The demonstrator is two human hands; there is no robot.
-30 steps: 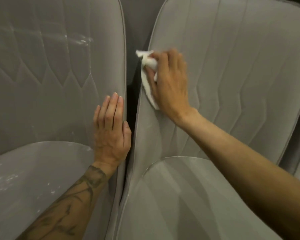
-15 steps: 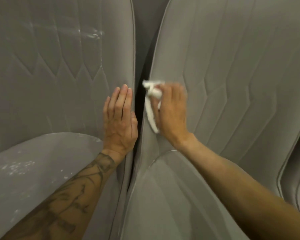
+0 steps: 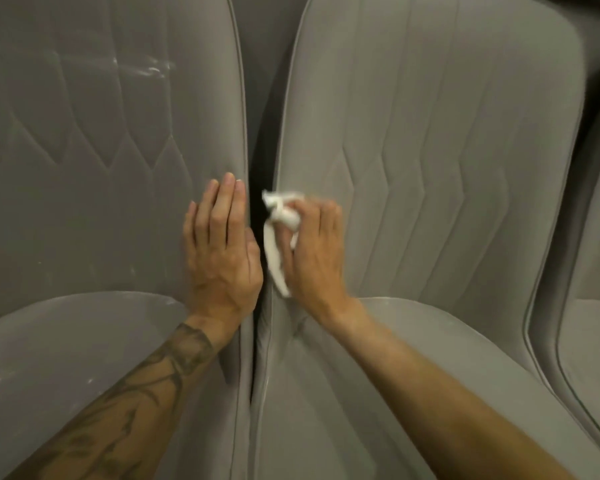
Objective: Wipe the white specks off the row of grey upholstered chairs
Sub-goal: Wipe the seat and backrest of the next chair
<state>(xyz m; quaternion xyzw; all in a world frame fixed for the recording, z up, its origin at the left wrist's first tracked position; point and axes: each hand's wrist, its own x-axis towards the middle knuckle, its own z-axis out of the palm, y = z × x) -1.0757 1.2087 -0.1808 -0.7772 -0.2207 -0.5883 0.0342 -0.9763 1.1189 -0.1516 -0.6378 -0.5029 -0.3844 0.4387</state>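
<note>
We look down on two grey chairs side by side, with a dark gap (image 3: 258,150) running between their backrests. The left grip (image 3: 222,258), a bare hand on a tattooed forearm (image 3: 129,403), lies flat against the right edge of the left chair (image 3: 101,174). It sits low on the backrest, just above the seat. Its fingers are straight and close together, holding nothing, and the thumb rests along the piping beside the gap.

The right grip (image 3: 314,251) is just across the gap, low on the left edge of the middle chair (image 3: 430,161). Its fingers curl over a crumpled white tissue (image 3: 273,254) and press it onto the upholstery. The wad bulges out past the knuckles toward the gap, and a loose strip trails down along the thumb side. This hand looks slightly blurred.

We see a white smear (image 3: 146,69) high on the left chair's backrest. Small white specks (image 3: 90,380) dot its seat, with a few more near the seam where seat meets backrest. We make out no specks on the quilted backrest of the middle chair. The edge of a third chair (image 3: 589,341) shows at the far right, close against the middle one.
</note>
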